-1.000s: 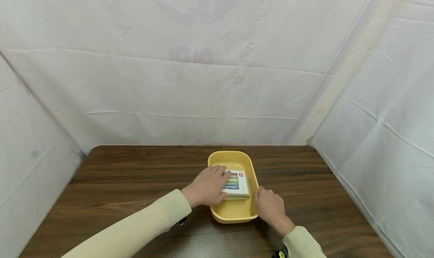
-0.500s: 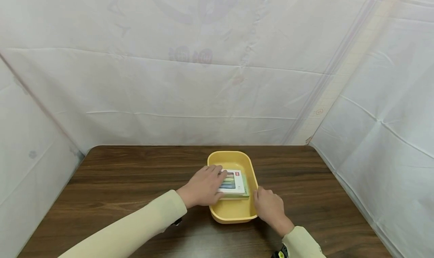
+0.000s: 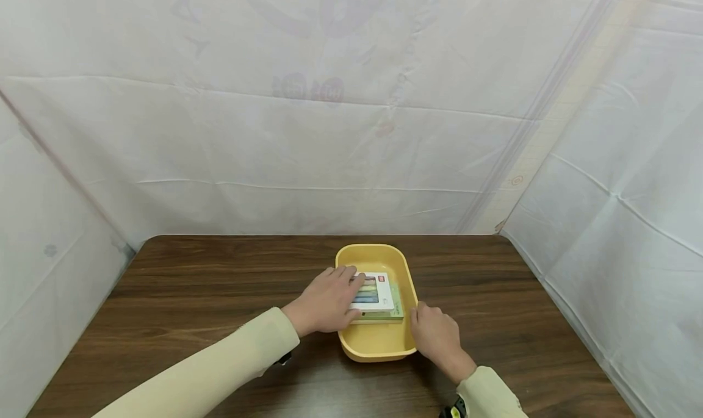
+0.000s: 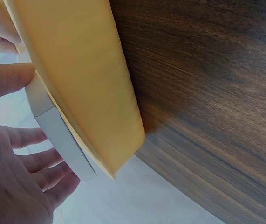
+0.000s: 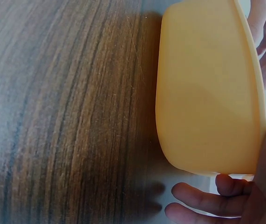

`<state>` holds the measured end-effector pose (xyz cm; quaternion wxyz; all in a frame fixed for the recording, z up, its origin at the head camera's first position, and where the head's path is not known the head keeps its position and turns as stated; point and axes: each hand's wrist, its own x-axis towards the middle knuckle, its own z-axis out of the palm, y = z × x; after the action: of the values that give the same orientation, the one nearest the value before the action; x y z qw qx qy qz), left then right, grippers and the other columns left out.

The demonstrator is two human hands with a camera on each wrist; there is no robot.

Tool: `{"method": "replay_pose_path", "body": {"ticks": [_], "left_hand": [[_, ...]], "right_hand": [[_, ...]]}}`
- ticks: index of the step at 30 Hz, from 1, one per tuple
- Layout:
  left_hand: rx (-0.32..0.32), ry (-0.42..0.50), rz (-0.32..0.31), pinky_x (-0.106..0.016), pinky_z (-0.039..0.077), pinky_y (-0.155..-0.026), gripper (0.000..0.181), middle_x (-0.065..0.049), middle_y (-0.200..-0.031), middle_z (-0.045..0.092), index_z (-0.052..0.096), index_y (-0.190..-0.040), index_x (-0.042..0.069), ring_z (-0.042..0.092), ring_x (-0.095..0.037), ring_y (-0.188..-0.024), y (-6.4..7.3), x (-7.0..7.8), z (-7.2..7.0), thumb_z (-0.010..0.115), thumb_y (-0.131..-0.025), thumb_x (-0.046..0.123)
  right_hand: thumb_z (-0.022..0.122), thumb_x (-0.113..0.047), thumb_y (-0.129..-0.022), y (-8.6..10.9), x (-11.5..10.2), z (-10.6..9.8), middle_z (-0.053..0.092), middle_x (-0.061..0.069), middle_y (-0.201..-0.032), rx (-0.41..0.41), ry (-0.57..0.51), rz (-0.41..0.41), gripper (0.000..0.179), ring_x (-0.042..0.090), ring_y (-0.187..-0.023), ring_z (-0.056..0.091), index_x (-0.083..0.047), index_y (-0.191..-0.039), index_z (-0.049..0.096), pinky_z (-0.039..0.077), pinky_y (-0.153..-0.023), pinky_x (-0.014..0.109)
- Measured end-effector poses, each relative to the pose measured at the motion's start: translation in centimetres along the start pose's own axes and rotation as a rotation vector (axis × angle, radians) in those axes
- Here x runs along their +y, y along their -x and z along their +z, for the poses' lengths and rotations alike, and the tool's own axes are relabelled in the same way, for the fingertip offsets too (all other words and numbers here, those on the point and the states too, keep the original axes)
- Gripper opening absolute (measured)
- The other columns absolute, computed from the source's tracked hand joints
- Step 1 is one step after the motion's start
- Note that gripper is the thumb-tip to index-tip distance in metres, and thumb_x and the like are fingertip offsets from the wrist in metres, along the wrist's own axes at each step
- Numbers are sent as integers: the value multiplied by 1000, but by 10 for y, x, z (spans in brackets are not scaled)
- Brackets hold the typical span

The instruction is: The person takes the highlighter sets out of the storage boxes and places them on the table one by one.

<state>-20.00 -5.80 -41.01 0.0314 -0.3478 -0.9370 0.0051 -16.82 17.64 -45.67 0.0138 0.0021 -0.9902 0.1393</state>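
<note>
My left hand (image 3: 324, 302) grips a white box (image 3: 384, 296) over the left rim of a yellow plastic basket (image 3: 379, 346). Coloured sticks show through the box's window. In the left wrist view, thumb and fingers span the box's white side (image 4: 64, 140), which stands above the basket's rim. Beneath it, inside the basket, lies a flat green thing (image 3: 398, 308) like a book or thin box, partly covered. At the basket's right side, my right hand (image 3: 436, 335) holds the rim. The right wrist view shows the basket's outer wall (image 5: 207, 88) and some loosely bent fingers (image 5: 202, 198).
The basket stands on a dark wood-grain table (image 3: 230, 284). White sheeting (image 3: 307, 162) hangs behind the table's back edge and along both sides.
My left hand and the white box have shifted slightly left, and more of the green thing below shows. The right hand and the basket have stayed almost still.
</note>
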Motion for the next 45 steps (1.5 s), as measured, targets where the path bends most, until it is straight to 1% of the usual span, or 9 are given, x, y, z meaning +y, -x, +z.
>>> {"method": "replay_pose_path", "body": {"ticks": [6, 13, 25, 30, 37, 45], "left_hand": [[6, 11, -2, -41, 41, -104, 65, -11, -139, 48, 42, -143, 10, 48, -24, -125, 2, -2, 0, 54, -93, 49], [4, 27, -22, -42, 40, -106, 66, -13, -141, 48, 43, -144, 10, 47, -26, -129, 6, -7, 1, 53, -93, 52], [39, 33, -23, -42, 43, -102, 64, -13, -137, 50, 46, -141, 9, 49, -26, -125, 14, -13, -1, 55, -92, 50], [36, 37, -22, -43, 42, -104, 64, -14, -139, 49, 45, -142, 8, 48, -27, -127, 17, -16, -2, 55, -93, 49], [9, 40, -27, -44, 40, -106, 65, -14, -143, 46, 42, -144, 8, 46, -27, -131, 19, -18, -1, 54, -94, 48], [21, 57, -30, -45, 40, -107, 65, -15, -144, 46, 42, -144, 8, 46, -28, -132, 22, -20, 0, 54, -94, 48]], "right_hand": [[41, -25, -101, 0, 0, 0, 44, 2, -54, -10, -4, 3, 35, 16, -44, 43, -6, -77, 58, 32, -43, 30], [40, -25, -101, -1, 0, -1, 44, 3, -55, -10, -8, 1, 35, 17, -44, 42, -7, -78, 58, 31, -43, 30], [40, -26, -102, -2, -3, -2, 44, 2, -55, -15, -16, 6, 35, 16, -44, 42, -7, -78, 57, 32, -42, 29], [40, -25, -102, -1, -2, -1, 45, 2, -55, -20, -21, 0, 35, 16, -44, 42, -6, -79, 58, 32, -42, 28], [40, -26, -101, 0, 0, -1, 45, 3, -55, -22, -9, 4, 35, 16, -44, 43, -6, -80, 59, 32, -42, 29], [40, -25, -101, 0, 1, -1, 45, 3, -55, -15, -9, 8, 35, 17, -44, 43, -7, -77, 57, 31, -42, 30]]}}
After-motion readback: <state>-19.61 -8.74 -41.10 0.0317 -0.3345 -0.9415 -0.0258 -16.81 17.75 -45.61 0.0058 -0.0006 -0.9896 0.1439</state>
